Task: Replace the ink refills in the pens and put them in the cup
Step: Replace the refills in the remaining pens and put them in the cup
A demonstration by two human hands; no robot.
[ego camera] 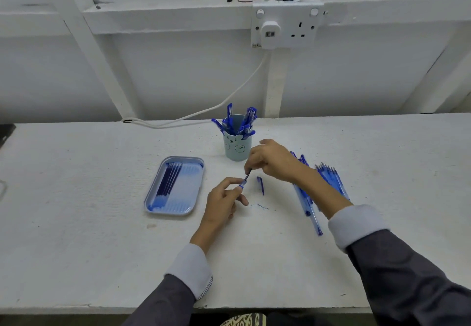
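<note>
past the sleeves [407, 274], the left hand [223, 199] is gripping a pen [242, 185] while the right hand [270, 161] is pinching its refill [248, 174], likely mid-swap and needing a straight slide.

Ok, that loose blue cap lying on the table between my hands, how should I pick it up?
Probably pinch the blue cap across its narrow sides, about mid-length, coming straight down from above. It lies flat on the table with its long axis pointing roughly away from you.
</note>
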